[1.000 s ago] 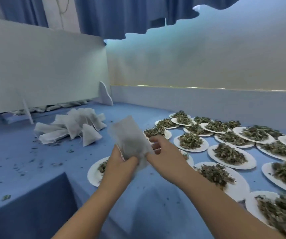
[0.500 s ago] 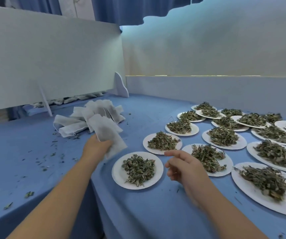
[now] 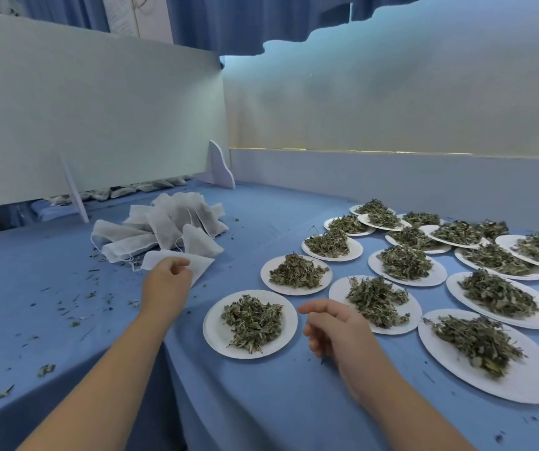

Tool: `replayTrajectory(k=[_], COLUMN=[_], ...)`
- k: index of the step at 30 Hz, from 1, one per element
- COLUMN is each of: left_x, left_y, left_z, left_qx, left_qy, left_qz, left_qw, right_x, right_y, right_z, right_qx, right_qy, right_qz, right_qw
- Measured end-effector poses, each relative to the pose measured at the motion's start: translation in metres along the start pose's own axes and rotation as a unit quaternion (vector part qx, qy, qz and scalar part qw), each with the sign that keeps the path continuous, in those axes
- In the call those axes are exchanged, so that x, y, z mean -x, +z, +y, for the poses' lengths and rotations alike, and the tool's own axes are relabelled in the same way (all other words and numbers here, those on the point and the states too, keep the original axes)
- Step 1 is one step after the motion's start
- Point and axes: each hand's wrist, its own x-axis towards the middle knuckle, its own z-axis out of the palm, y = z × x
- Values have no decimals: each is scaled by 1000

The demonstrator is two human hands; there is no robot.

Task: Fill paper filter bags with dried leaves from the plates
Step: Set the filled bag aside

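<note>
A filled white paper filter bag [image 3: 201, 266] lies on the blue cloth at the near edge of a pile of filter bags [image 3: 164, 227]. My left hand [image 3: 165, 286] sits on the bag's near edge with fingers and thumb curled on it. My right hand [image 3: 338, 330] hovers with relaxed fingers, holding nothing, just right of the nearest paper plate [image 3: 216, 333]. That plate carries a heap of dried leaves [image 3: 252, 320]. Several more plates of leaves [image 3: 404, 263] spread to the right and back.
The table [image 3: 278, 402] has a blue cloth, with leaf crumbs [image 3: 76, 304] scattered on its left part. A white board [image 3: 92, 118] on feet stands behind the bag pile. A low wall and pale screen close the back.
My left hand carried the bag from in front of me to the left and lowered it onto the cloth by the pile. My right hand let go of the bag and dropped beside the nearest plate.
</note>
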Motion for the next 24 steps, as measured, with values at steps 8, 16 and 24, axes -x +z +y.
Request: replayTrajectory(k=[8,16,24], left_x=[100,250,368], left_y=[28,99,161], left_z=[94,185,251], left_qx=[99,199,214], left_qy=[96,184,228], left_qz=[-118,-332,-470], left_qw=[983,904,825], right_x=[46,135,239], right_y=[-14,-106,-218], right_z=[-37,-91,-116], right_qx=[-41,1,28], right_qy=[-10,-69,-80], right_qz=[31,38,152], right_qw=[999,997,985])
